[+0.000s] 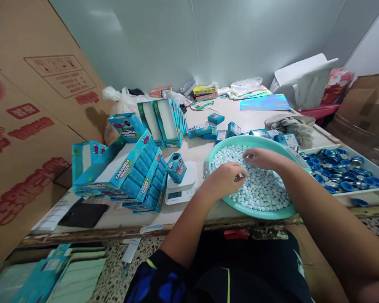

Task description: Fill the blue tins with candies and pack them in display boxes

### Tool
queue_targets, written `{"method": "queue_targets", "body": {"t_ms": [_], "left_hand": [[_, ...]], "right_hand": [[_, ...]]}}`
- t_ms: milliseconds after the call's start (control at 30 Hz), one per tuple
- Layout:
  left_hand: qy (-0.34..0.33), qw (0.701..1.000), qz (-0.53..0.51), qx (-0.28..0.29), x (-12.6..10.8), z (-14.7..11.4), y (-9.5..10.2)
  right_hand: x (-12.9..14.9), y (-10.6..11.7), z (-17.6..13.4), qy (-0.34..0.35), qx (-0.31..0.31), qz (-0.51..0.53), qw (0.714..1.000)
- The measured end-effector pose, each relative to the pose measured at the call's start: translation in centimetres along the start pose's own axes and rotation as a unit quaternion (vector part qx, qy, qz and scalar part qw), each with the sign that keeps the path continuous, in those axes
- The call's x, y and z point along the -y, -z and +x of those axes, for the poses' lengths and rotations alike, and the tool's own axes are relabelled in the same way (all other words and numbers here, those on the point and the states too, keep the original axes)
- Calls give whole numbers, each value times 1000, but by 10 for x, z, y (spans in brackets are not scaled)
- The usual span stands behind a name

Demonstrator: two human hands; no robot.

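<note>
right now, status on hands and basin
Left hand, right hand curled at pale pieces in basin; grips unclear. Blue box on scale. Cap tray close by, right of basin.

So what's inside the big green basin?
Lots of small pale pieces, with the left hand and right hand over them. The pieces hide the bottom of the basin.

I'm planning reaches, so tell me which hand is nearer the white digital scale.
Left. The left hand is right of the white digital scale, over the mint-green basin; the right hand is farther right, also over the basin.
</note>
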State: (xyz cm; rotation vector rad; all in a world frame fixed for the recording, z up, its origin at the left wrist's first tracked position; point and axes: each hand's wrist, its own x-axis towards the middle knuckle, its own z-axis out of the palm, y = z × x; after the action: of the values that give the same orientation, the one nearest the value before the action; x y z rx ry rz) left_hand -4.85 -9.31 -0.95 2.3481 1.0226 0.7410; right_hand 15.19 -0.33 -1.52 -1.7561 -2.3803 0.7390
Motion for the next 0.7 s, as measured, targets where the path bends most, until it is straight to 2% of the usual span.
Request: {"method": "queue_targets", "body": {"t_ms": [100, 167, 300, 400, 500, 600, 700], "left_hand": [[1, 1000, -2, -19, 0, -1, 7], [17, 999, 2, -47, 5, -6, 21], [99, 986, 69, -119, 24, -24, 69], [197, 956, 142, -165, 40, -41, 109], [275, 924, 186, -189, 52, -57, 136], [304, 908, 207, -201, 60, -68, 150], [310, 904, 212, -205, 67, -73, 155]], "right_hand": [[0, 2, -1, 4, 4, -2, 1000], [0, 3, -2, 4, 8, -4, 1000], [4, 6, -6, -9, 10, -8, 1000], [8, 8, -9, -20, 18, -8, 1000], [11, 10, -12, -24, 26, -4, 999], [13, 11, -14, -27, 33, -2, 999], [13, 11, -13, -28, 36, -2, 999]]}}
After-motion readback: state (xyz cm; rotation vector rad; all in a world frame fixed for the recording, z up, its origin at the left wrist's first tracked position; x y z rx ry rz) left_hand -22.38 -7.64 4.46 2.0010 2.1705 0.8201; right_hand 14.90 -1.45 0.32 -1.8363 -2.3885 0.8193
